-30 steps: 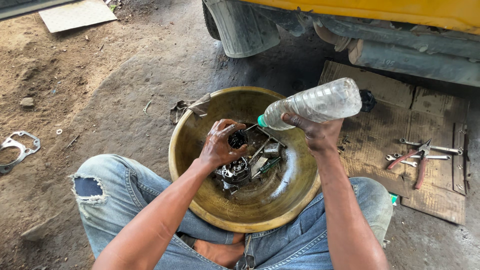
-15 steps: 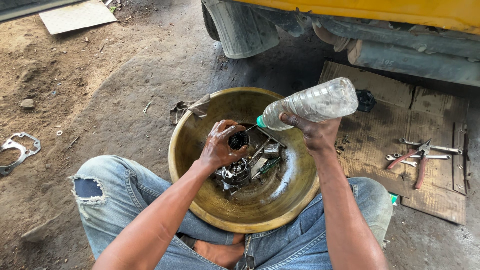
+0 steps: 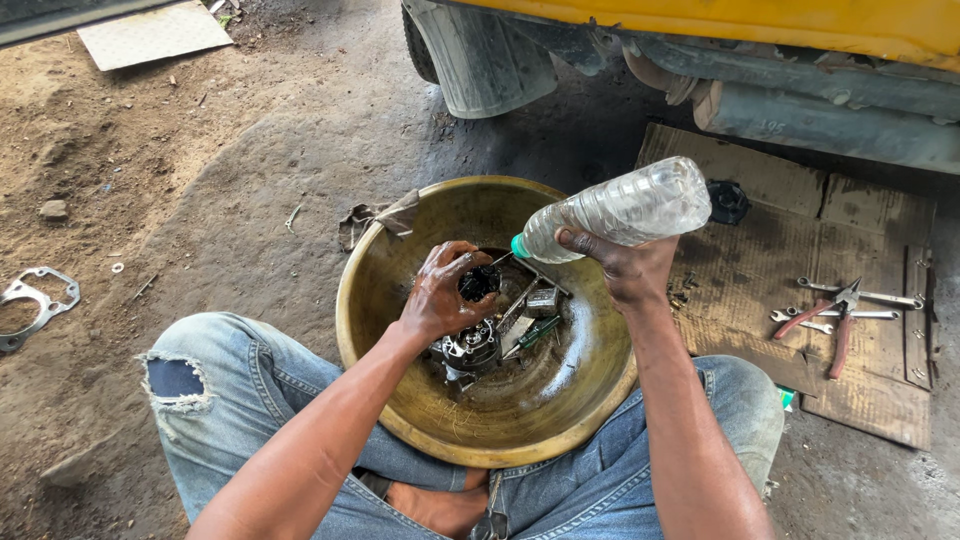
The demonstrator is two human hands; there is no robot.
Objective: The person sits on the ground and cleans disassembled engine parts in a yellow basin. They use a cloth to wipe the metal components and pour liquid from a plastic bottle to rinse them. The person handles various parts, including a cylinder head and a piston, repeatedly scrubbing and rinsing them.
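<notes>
A wide brass-coloured bowl (image 3: 560,420) rests on my crossed legs. Inside it lie several greasy metal engine parts (image 3: 470,348) and a green-handled tool (image 3: 535,333). My left hand (image 3: 440,295) holds a small dark round part (image 3: 479,283) over the bowl. My right hand (image 3: 625,265) grips a clear plastic bottle (image 3: 620,210) with a green neck, tipped so its mouth points down at the dark part. A thin stream runs from the mouth toward the part.
A rag (image 3: 385,215) hangs on the bowl's far rim. Cardboard (image 3: 760,270) at right carries red-handled pliers (image 3: 835,320) and spanners (image 3: 865,297). A yellow vehicle's underside (image 3: 780,70) looms at the top. A metal gasket (image 3: 35,305) lies on the dirt at left.
</notes>
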